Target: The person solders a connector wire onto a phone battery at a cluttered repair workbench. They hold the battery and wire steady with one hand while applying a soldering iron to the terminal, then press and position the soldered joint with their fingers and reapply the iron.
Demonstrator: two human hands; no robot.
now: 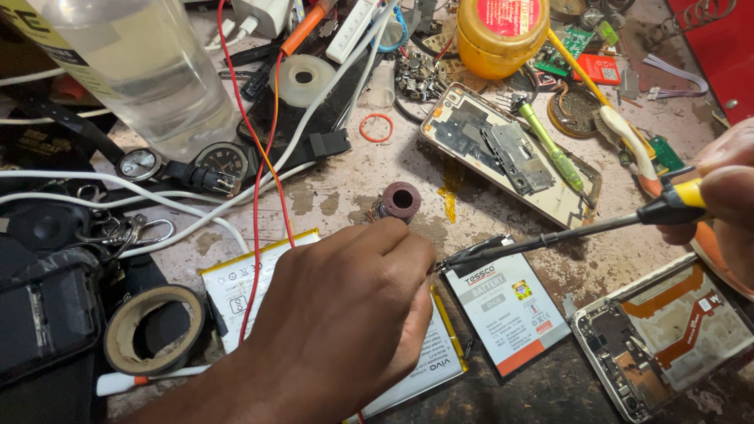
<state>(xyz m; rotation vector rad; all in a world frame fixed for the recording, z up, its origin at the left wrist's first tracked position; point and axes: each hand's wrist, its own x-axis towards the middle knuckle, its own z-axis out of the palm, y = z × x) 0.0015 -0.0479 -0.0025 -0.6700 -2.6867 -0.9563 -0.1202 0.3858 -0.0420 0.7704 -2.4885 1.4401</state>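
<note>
Holding a soldering iron (565, 232) by its yellow-and-black grip, the right hand (726, 184) sits at the right edge of the view, fingers clamped around the handle. The iron's long axis runs from that grip leftward and slightly down across the worktop (353, 184), and its dark tip ends just at the fingertips of the left hand (345, 306). The left hand is knuckles-up in the middle foreground, fingers curled together and pressed down; whatever small part they pinch is hidden under them, so I cannot tell what it is. So the tip's target lies directly left of the iron, and the left hand is far nearer to it than the right.

Under the left hand lie 2 flat batteries: a white one (236, 286) partly covered by the palm and a white-and-orange one (510, 310) just right of the tip. An opened phone (667, 330) lies lower right, another (503, 149) above the iron. A tape roll (118, 334) sits at the left.
</note>
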